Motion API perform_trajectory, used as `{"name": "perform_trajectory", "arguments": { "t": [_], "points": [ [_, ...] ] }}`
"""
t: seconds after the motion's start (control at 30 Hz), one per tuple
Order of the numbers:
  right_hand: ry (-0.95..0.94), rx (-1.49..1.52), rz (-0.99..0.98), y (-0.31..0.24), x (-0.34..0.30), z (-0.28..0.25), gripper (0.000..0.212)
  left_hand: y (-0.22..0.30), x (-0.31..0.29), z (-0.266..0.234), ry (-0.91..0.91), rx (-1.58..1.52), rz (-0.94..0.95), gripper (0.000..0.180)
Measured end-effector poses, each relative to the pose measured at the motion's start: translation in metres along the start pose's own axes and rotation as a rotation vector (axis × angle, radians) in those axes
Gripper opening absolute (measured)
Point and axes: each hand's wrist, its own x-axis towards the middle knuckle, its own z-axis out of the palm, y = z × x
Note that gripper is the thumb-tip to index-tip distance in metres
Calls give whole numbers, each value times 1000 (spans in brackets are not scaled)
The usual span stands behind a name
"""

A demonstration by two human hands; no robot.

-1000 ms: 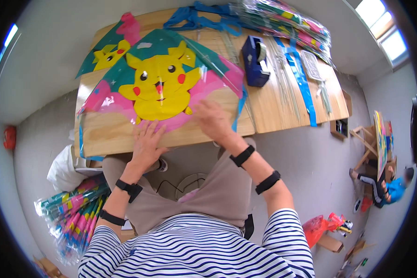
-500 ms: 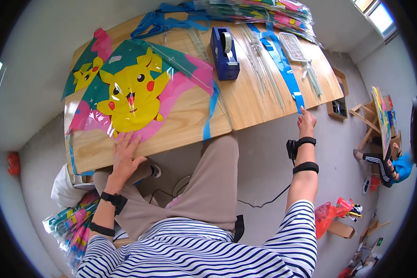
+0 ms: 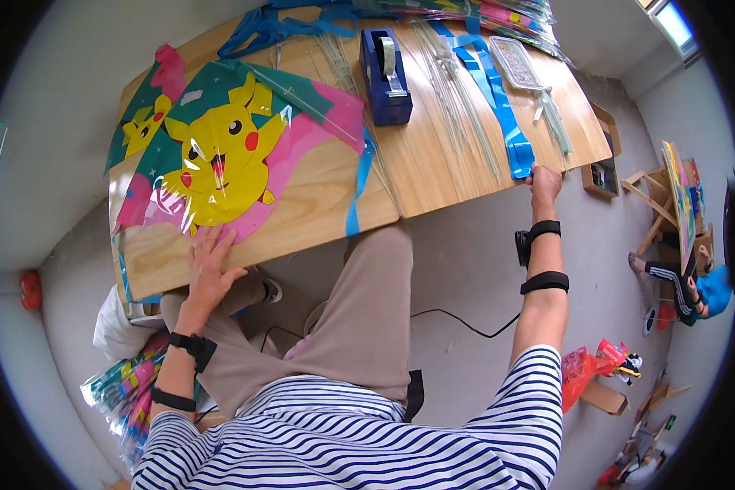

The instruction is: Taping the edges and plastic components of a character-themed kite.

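Blue ribbon end (image 3: 520, 159) pinched in right grip (image 3: 545, 186); left grip (image 3: 210, 273) spread on one of two printed sheets (image 3: 224, 167).

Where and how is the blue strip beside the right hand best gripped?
Probably by its near end, pinched from the person's side: the blue strip is thin and runs toward the front edge of the table, close to the right hand.
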Motion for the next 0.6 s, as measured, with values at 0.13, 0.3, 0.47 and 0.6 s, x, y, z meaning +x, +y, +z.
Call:
{"name": "perform_trajectory", "arguments": {
  "t": [0.13, 0.3, 0.47, 0.6],
  "points": [
    [243, -445, -373, -13, -24, 5, 21, -3, -2, 0, 4, 14, -21, 83],
    [289, -425, -391, -30, -22, 1, 20, 3, 0, -2, 23, -1, -13, 83],
    [79, 239, -614, -105, -44, 11, 16, 4, 0, -3, 2, -7, -36, 84],
    [-526, 577, -802, -203, -210, 21, 12, 1, -6, -11, 11, 13, -47, 83]
  ]
}}
